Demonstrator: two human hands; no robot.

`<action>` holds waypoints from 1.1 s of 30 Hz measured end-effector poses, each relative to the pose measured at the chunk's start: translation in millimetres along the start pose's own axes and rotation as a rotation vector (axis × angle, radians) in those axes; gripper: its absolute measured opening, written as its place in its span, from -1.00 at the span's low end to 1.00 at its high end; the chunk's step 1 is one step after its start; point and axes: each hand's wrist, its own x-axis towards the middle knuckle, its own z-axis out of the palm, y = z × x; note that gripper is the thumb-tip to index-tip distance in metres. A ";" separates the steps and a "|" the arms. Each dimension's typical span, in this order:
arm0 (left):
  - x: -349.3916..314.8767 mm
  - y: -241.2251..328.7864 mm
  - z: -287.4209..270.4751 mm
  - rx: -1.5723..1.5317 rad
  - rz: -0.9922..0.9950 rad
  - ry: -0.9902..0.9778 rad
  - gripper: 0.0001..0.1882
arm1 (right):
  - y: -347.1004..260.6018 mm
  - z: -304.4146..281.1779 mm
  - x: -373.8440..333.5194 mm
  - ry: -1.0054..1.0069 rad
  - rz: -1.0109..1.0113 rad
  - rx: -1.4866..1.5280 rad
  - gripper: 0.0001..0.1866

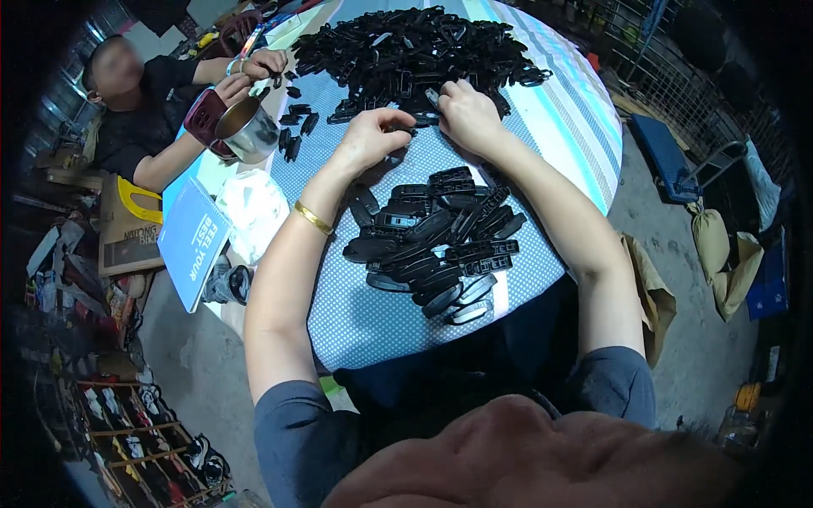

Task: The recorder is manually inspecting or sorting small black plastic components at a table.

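A round table with a patterned cloth (356, 326) stands before me. Across its far side spreads a large heap of small black plastic parts (406, 51). My left hand (373, 140) is at the heap's near edge, fingers curled, with a dark part seemingly at its thumb and fingertips. Just right of it, my right hand (467, 117) has its fingers bent around a black part (434, 98) with a greyish face. What lies under its palm is hidden. Between my forearms sits a smaller pile of elongated, rounded black parts (423, 241), some catching the light.
At the left, another person (140, 114) handles small parts. Nearby are a metal mug (250, 131), a maroon phone-like object (203, 118), loose black parts (292, 144), a white plastic bag (254, 212) and a blue notebook (190, 241). A blue folded platform (660, 157) stands right of the table.
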 end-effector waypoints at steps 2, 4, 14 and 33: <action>-2.1 6.0 4.4 0.011 -0.053 -0.015 -0.77 | -0.3 -0.4 -1.2 0.001 0.010 -0.013 -0.87; -4.4 13.5 7.9 -0.111 -0.111 0.021 -0.78 | -0.6 -4.9 0.2 0.098 0.017 0.087 -0.86; -3.1 21.5 8.1 -1.124 -0.274 -0.099 -0.79 | -18.0 -10.7 -7.0 0.061 0.390 0.919 -0.82; -3.1 14.9 23.7 -0.348 0.120 0.273 -0.59 | -28.9 -10.9 -7.9 0.187 0.436 1.093 -0.79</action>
